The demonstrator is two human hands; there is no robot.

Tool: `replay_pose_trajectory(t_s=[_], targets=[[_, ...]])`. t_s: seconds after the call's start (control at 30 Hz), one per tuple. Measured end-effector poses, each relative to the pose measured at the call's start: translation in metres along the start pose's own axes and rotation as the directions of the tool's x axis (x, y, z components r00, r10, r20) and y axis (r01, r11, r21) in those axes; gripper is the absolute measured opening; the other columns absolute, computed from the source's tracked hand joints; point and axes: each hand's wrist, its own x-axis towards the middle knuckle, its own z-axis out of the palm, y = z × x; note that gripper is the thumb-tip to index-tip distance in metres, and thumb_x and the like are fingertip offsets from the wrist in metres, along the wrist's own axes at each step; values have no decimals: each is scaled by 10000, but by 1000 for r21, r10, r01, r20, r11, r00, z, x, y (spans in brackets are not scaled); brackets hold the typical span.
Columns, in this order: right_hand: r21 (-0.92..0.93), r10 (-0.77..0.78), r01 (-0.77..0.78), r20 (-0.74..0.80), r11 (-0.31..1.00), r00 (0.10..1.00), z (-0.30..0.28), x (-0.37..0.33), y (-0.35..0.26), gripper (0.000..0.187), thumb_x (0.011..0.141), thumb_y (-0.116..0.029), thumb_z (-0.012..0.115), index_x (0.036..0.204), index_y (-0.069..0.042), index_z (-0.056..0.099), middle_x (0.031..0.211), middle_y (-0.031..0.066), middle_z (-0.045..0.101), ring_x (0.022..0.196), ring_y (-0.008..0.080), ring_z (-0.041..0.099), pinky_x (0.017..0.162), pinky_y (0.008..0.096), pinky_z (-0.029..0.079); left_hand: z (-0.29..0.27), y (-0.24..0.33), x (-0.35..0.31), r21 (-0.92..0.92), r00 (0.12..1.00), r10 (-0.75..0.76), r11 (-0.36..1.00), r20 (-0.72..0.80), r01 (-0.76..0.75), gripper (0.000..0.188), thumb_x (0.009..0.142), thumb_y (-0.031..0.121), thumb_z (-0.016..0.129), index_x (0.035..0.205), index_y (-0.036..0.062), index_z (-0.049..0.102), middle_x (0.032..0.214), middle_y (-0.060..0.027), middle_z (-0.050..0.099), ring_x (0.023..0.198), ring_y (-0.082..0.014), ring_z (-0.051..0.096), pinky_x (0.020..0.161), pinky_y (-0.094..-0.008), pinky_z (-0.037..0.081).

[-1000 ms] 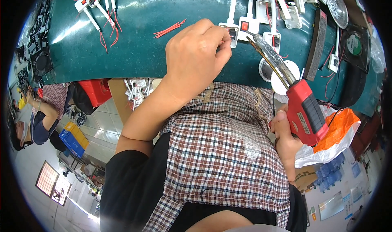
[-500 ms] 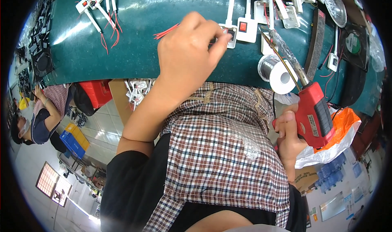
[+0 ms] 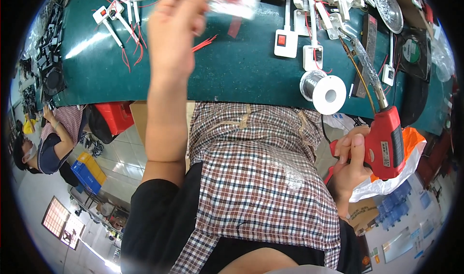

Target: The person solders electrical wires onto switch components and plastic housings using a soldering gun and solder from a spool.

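My left hand [image 3: 175, 40] is closed around the white stem of a white switch box [image 3: 236, 2], lifted over the far part of the bench and blurred by motion. Low at the right, my right hand [image 3: 354, 160] grips a red soldering gun [image 3: 385, 143] by its handle, its tip pointing up and away. Near that tip lies an open white switch box [image 3: 313, 57] with a red wire. Beside it is a white switch box with a red rocker [image 3: 285, 42]. A solder spool [image 3: 330, 95] sits at the bench's near edge.
Loose red wires [image 3: 205, 43] lie on the green bench [image 3: 232, 76]. Finished-looking switch pieces [image 3: 113, 18] lie far left; more white parts are piled far right, beside a metal dish [image 3: 388, 8]. A black fan [image 3: 414, 52] stands at right. Another person [image 3: 53, 134] works at left.
My left hand has swung left and away from the row of switch boxes, carrying one switch box. The soldering gun in my right hand has shifted slightly right.
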Motion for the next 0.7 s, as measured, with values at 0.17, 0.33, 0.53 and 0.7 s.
replay_pose_trajectory(t_s=[0.17, 0.33, 0.53, 0.7], targets=[[93, -7, 5, 14, 996, 1000, 2, 4, 2, 100, 905, -55, 561, 850, 20, 525, 721, 68, 502, 419, 59, 320, 427, 236, 350, -13, 21, 20, -402, 947, 1, 905, -320, -137, 194, 965, 127, 588, 1052, -37, 644, 883, -115, 704, 678, -126, 641, 604, -232, 524], [86, -43, 41, 28, 995, 999, 2, 7, -2, 108, 908, -70, 562, 855, 17, 524, 722, 67, 503, 421, 57, 323, 428, 233, 346, 34, 8, 5, 170, 987, -61, 982, -147, 86, 137, 931, 186, 638, 928, 53, 668, 845, -66, 709, 647, -75, 625, 541, -168, 477], [119, -40, 40, -1, 992, 999, 1, 4, -4, 117, 912, -87, 562, 856, 10, 527, 723, 61, 507, 424, 53, 325, 430, 226, 336, 104, -41, 16, 749, 955, 233, 596, 184, -289, 258, 821, 260, 724, 814, 2, 712, 658, -85, 690, 623, -138, 683, 565, -287, 520], [138, -42, 38, 28, 990, 999, -9, 2, 1, 115, 921, -45, 538, 1000, 21, 488, 723, 50, 476, 443, 55, 340, 446, 227, 357, 113, -47, 16, 578, 994, 64, 809, 94, -107, 252, 856, 234, 693, 851, -18, 711, 710, -107, 709, 671, -148, 709, 576, -278, 534]])
